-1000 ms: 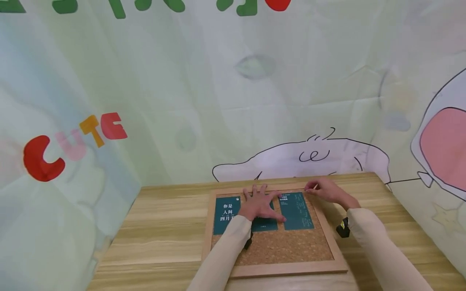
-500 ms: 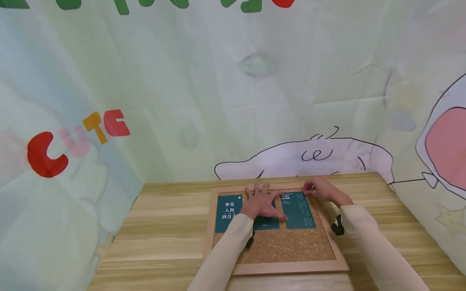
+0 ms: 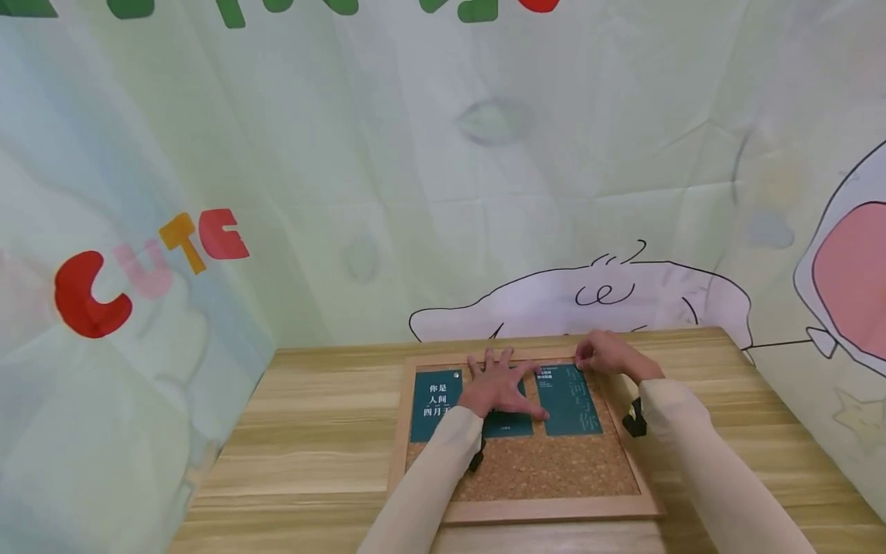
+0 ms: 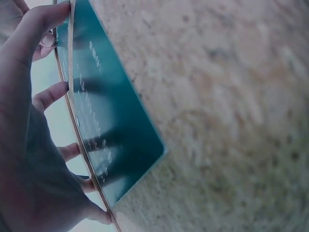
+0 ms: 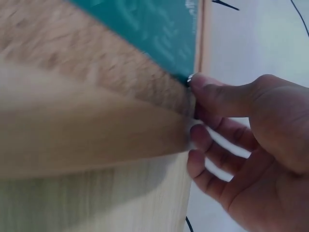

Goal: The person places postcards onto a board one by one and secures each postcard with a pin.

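A wood-framed cork board (image 3: 554, 469) lies on the table, with three teal cards in a row along its upper part. My left hand (image 3: 500, 391) is spread over the middle card (image 3: 511, 426), hiding most of it, with the thumb tip at the left edge of the right card (image 3: 571, 404). White lettering marks the left card (image 3: 436, 404). At the right card's top right corner, my right hand (image 3: 617, 358) pinches a small shiny pin (image 5: 191, 77) between thumb and forefinger; its other fingers curl loosely past the board's edge in the right wrist view.
The wooden table (image 3: 332, 431) extends left and right of the board. Behind its far edge hangs a printed cloth backdrop (image 3: 415, 192) with cartoon drawings and letters. Dark wrist devices (image 3: 634, 419) sit at both cuffs.
My right hand has shifted slightly left and its wrist has turned, while its fingertips stay at the right card's corner. My left hand stays spread in place. The view has shifted slightly.
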`<act>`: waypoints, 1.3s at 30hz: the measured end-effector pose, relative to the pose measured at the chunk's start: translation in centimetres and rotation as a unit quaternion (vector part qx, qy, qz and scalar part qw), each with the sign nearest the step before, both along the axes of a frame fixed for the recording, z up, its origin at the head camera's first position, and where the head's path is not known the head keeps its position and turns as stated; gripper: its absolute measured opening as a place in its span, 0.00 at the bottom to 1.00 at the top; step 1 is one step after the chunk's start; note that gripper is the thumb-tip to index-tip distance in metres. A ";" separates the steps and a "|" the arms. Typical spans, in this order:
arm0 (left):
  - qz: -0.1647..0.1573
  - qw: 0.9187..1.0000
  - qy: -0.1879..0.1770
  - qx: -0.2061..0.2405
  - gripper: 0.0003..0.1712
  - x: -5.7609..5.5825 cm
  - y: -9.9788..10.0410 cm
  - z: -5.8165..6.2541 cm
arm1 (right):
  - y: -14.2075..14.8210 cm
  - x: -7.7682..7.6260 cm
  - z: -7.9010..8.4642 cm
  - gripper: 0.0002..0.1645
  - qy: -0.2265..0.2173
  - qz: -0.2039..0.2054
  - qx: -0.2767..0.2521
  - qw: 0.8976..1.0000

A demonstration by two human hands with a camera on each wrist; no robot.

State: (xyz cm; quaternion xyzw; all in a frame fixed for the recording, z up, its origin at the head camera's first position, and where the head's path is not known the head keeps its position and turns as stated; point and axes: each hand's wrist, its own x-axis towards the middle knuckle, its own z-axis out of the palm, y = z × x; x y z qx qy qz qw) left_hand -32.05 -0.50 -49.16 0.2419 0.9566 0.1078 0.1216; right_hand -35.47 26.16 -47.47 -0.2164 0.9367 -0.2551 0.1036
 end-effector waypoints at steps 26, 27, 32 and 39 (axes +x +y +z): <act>-0.003 1.000 -0.001 -0.003 0.52 0.0 0.0 0.0 | -1.3 -1.4 1.4 0.07 -0.201 -0.220 -0.011 0.955; -0.003 1.000 -0.002 -0.003 0.52 0.0 0.0 0.0 | -1.3 -1.4 1.4 0.06 -0.202 -0.224 -0.010 0.953; -0.003 1.000 -0.004 -0.003 0.52 0.0 -0.1 0.0 | -1.5 -1.5 1.6 0.07 -0.214 -0.242 -0.021 0.946; -0.002 1.000 0.000 0.002 0.52 0.0 -0.1 -0.1 | -1.6 -1.6 1.7 0.07 -0.221 -0.245 -0.025 0.944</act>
